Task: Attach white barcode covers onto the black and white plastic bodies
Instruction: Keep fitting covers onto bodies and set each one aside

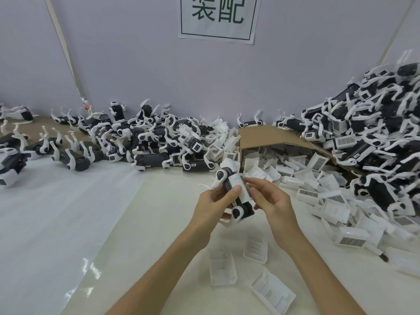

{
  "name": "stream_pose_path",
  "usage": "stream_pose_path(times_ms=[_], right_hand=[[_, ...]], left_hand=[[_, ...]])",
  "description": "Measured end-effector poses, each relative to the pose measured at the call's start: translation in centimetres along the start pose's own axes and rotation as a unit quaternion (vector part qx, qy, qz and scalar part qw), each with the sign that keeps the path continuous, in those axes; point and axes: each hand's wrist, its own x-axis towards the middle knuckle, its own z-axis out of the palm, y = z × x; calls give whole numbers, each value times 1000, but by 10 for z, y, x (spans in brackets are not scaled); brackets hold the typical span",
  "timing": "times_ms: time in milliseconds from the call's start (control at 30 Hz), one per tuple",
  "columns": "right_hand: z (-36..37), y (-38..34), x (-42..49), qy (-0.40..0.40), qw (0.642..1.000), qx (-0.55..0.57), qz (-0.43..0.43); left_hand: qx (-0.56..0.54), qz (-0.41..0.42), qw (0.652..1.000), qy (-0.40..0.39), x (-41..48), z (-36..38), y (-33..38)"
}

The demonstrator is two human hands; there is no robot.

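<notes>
Head view: left hand grips the black and white plastic body over the counter, dead centre. Right hand pinches the white rectangular plastic barcode cover against it. Risk imo: it goes on skewed, won't seat, and pops off into the loose covers at 3 o'clock.

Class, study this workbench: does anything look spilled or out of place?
Yes: the brown cardboard box lies tipped over, and white plastic barcode covers spill from its open mouth across the table.
</notes>
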Motion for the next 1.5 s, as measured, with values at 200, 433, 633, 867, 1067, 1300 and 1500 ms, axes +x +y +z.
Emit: stream_pose_path(times_ms=[200,433,633,867,1067,1300,1500], right_hand=[[4,-1,-3,-34,999,-38,10],[8,4,-4,-132,991,6,25],[10,5,-5,-118,993,-19,4],[11,2,-8,-84,996,-37,-9],[8,3,-6,-104,993,-51,-11],[9,1,-11,-120,976,-172,-51],[12,7,-11,-111,975,-178,-79]], left_hand=[[-7,9,1000,-14,-2,2,-1],[-14,29,999,-13,-3,2,-1],[-32,13,999,-16,-4,0,-2],[-36,11,999,-16,-5,2,0],[41,59,997,9,-4,7,-4],[100,95,990,40,-3,10,-8],[46,69,997,13,-6,11,-8]])
